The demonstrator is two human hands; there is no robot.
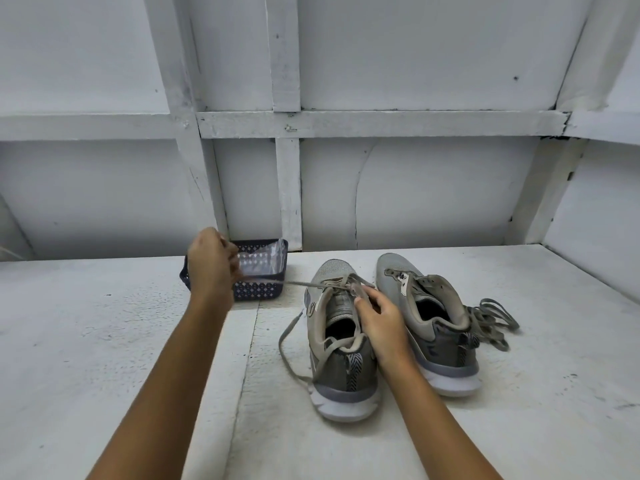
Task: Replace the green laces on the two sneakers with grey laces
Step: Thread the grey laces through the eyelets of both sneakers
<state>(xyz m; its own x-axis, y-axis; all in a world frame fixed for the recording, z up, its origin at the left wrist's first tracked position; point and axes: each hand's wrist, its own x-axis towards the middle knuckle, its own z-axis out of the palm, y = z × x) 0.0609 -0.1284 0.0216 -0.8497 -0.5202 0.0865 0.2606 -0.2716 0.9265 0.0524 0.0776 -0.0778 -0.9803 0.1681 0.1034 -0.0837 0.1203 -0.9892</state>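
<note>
Two grey sneakers stand side by side on the white table, heels toward me. On the left sneaker (pixel 341 344) a lace (pixel 294 283) runs taut from the eyelets out to the left, where my left hand (pixel 212 263) grips its end in front of the basket. The lace's other end loops loosely down the shoe's left side. My right hand (pixel 379 322) holds the right edge of that shoe's lacing area, thumb and fingers pinching near the eyelets. The right sneaker (pixel 429 320) has no lace in it. A loose bundle of laces (pixel 491 320) lies just to its right.
A small dark perforated basket (pixel 258 289) with a clear plastic bag inside sits at the back of the table (pixel 104 341), left of the shoes. A white panelled wall rises right behind; a side wall closes the far right.
</note>
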